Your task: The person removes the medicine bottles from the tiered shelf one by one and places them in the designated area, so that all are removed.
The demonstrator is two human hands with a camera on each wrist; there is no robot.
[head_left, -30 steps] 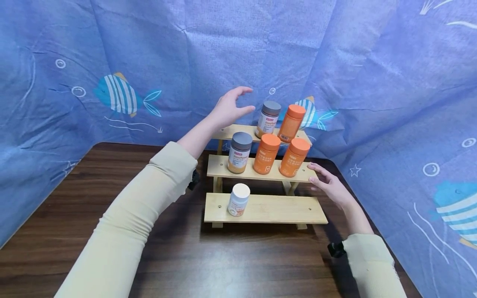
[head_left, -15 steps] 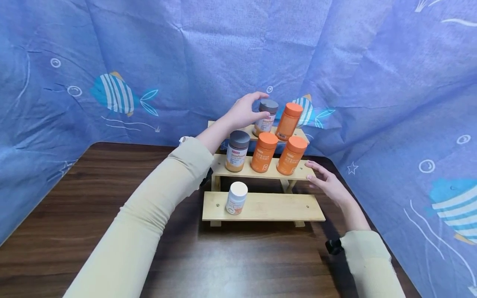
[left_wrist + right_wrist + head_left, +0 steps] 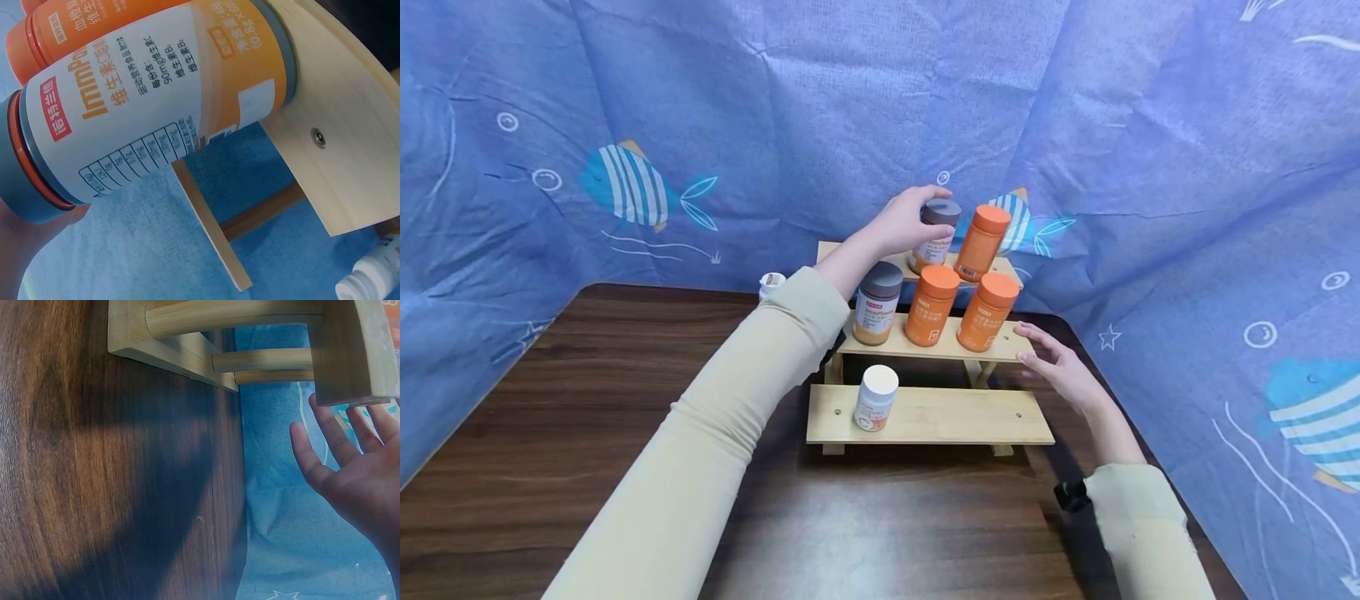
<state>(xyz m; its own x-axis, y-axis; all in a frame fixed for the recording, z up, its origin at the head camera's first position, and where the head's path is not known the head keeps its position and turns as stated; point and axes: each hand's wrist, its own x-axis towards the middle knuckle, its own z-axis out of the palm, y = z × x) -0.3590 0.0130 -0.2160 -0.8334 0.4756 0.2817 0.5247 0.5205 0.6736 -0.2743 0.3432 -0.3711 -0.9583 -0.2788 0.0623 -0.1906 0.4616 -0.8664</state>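
My left hand (image 3: 904, 223) reaches over the upper left of the stand, its thumb and fingers curled round the grey lid of a supplement jar (image 3: 931, 250) on the top shelf. A matching jar (image 3: 876, 317) with a grey lid stands just in front on the middle shelf. It fills much of the left wrist view, where that jar (image 3: 150, 106) hides the fingers. My right hand (image 3: 1063, 373) is at the right end of the middle shelf (image 3: 1011, 337). In the right wrist view the fingers (image 3: 334, 434) are spread and loosely bent by the wood; contact is unclear.
An orange jar (image 3: 982, 246) shares the top shelf. Two more orange jars, one left (image 3: 931, 310) and one right (image 3: 987, 315), stand on the middle shelf. A white bottle (image 3: 876, 400) stands on the bottom shelf; another white bottle (image 3: 771, 283) is partly behind my left sleeve.
My left hand has moved right and slightly down, from beside the top grey-lidded jar to round its lid. The right hand stays at the shelf end.
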